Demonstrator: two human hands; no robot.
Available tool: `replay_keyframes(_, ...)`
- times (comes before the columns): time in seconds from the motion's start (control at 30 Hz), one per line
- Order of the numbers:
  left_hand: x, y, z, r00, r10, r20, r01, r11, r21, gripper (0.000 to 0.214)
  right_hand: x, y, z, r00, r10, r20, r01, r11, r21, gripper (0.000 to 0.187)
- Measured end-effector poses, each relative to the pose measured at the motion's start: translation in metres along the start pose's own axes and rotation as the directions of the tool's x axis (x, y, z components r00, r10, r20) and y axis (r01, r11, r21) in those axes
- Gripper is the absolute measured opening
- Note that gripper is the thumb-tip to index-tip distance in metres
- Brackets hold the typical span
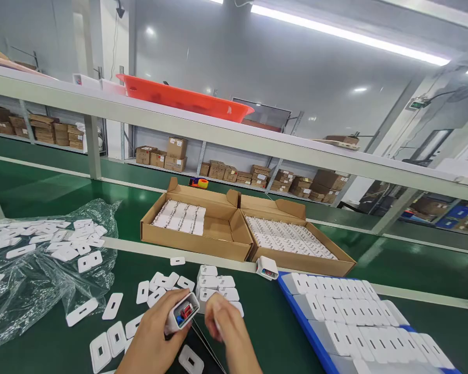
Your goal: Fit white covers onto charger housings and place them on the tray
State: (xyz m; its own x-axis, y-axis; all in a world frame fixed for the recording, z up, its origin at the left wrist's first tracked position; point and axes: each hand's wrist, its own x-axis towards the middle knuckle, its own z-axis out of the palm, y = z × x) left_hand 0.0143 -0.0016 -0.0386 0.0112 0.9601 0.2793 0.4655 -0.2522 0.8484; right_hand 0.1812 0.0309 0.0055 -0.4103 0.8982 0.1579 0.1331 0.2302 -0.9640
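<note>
My left hand (pixel 154 332) is wrapped round a white plastic housing (pixel 172 323), its open end turned up toward me. Red and blue parts show inside that opening. Just to the right, my right hand (pixel 228 324) has its fingers curled together, slightly blurred. A bit of white shows at its fingertips, too small to name. Behind both hands stands a cluster of white housings (pixel 208 281). White end caps with a slot (pixel 113 306) lie scattered to the left, and one cap (pixel 191 359) rests below the hands on a dark strip (pixel 207 347).
Clear plastic sheeting (pixel 35 296) with many caps spreads at left. Two cardboard boxes (pixel 197 249) of white parts stand behind, one partly filled. A blue tray (pixel 306 324) of housings in rows sits at right, near a single housing (pixel 267 268). A shelf (pixel 218 132) crosses above.
</note>
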Motion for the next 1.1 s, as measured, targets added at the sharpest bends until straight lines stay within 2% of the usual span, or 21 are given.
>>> replay_keyframes(0.07,0.006,0.008,-0.005,0.989,-0.127,0.071,0.142,0.949,-0.28,0.035,0.003,-0.012,-0.009,1.0,0.018,-0.007,-0.015,0.966,0.258,0.02)
replay_keyframes(0.1,0.007,0.012,-0.008,0.983,-0.135,0.127,0.174,0.906,-0.386,0.038,0.004,-0.018,-0.013,1.0,0.027,-0.002,-0.025,0.939,0.343,0.017)
replay_keyframes(0.17,0.007,0.02,-0.012,0.965,-0.079,0.25,0.202,0.835,-0.513,0.047,0.003,-0.026,-0.018,0.998,0.042,0.035,-0.053,0.906,0.419,0.023)
replay_keyframes(0.27,0.003,0.029,-0.016,0.912,-0.028,0.408,0.253,0.823,-0.508,0.057,-0.001,-0.03,-0.019,0.987,0.017,0.159,-0.079,0.917,0.391,0.024)
replay_keyframes(0.33,0.0,0.034,-0.018,0.894,-0.062,0.443,0.283,0.846,-0.452,0.063,-0.004,-0.029,-0.017,0.973,0.006,0.231,-0.087,0.936,0.341,0.029)
replay_keyframes(0.4,-0.001,0.038,-0.019,0.888,-0.089,0.452,0.293,0.866,-0.405,0.069,-0.005,-0.026,-0.014,0.968,0.009,0.251,-0.07,0.969,0.236,0.029)
replay_keyframes(0.5,-0.002,0.042,-0.018,0.877,-0.102,0.47,0.307,0.872,-0.382,0.073,-0.003,-0.02,-0.01,0.978,-0.033,0.206,0.017,0.997,0.077,0.026)
replay_keyframes(0.63,-0.002,0.043,-0.019,0.902,-0.147,0.406,0.309,0.877,-0.369,0.057,-0.001,-0.015,-0.008,0.98,-0.171,0.097,0.184,0.973,-0.14,0.028)
replay_keyframes(0.7,-0.002,0.042,-0.02,0.917,-0.133,0.375,0.284,0.88,-0.381,0.05,-0.002,-0.017,-0.009,0.968,-0.224,0.11,0.242,0.949,-0.203,0.033)
replay_keyframes(0.8,-0.001,0.039,-0.021,0.93,-0.087,0.357,0.237,0.884,-0.403,0.048,-0.004,-0.024,-0.012,0.936,-0.294,0.194,0.334,0.916,-0.223,0.035)
replay_keyframes(0.9,0.0,0.035,-0.02,0.938,-0.059,0.342,0.205,0.89,-0.407,0.043,-0.005,-0.029,-0.013,0.898,-0.375,0.231,0.432,0.854,-0.29,0.028)
replay_keyframes(1.1,-0.006,0.034,-0.015,0.954,-0.08,0.288,0.192,0.903,-0.385,0.039,-0.008,-0.026,-0.01,0.782,-0.616,0.097,0.592,0.683,-0.427,0.022)
